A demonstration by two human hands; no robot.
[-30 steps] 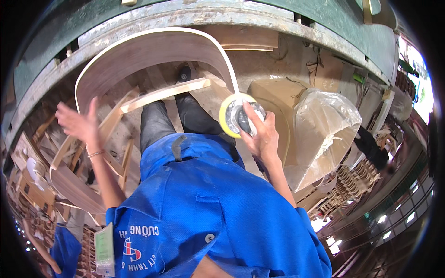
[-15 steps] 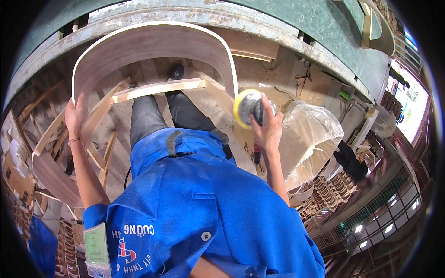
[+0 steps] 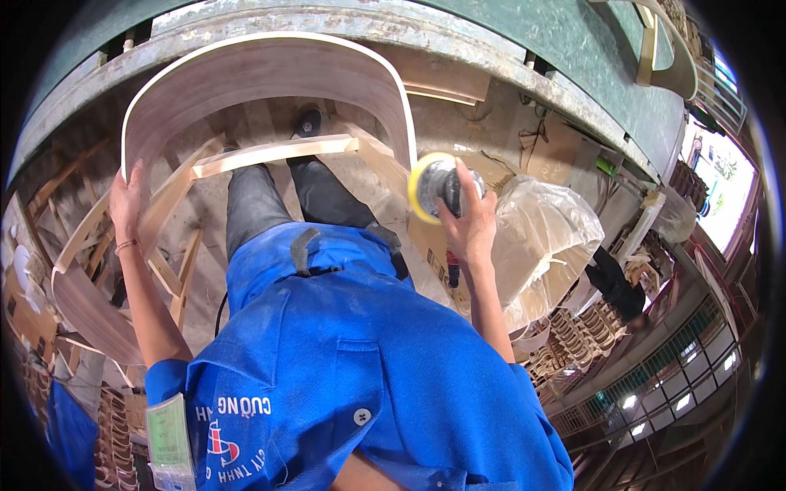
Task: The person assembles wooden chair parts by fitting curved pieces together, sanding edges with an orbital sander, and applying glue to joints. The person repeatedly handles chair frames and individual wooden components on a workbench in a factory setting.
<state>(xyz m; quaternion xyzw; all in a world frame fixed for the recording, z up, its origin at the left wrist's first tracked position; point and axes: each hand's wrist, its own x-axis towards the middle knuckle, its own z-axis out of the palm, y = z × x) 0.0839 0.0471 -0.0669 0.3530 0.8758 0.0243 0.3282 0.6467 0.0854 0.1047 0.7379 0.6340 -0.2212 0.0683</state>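
Gripped firmly in the right hand (image 3: 468,225), fingers wrapped around its dark body, a round sander (image 3: 434,186) with a yellow pad sits just beside the right end of the curved plywood chair back (image 3: 270,74). At that panel's left end, the left hand (image 3: 127,203) presses against its edge, fingers closed on it. Below the panel's arch lies a pale wooden crossbar (image 3: 274,153); right of it, clear plastic wrap (image 3: 544,237).

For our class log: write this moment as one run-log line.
left hand: grips curved plywood panel edge | right hand: holds sander beside panel's right end
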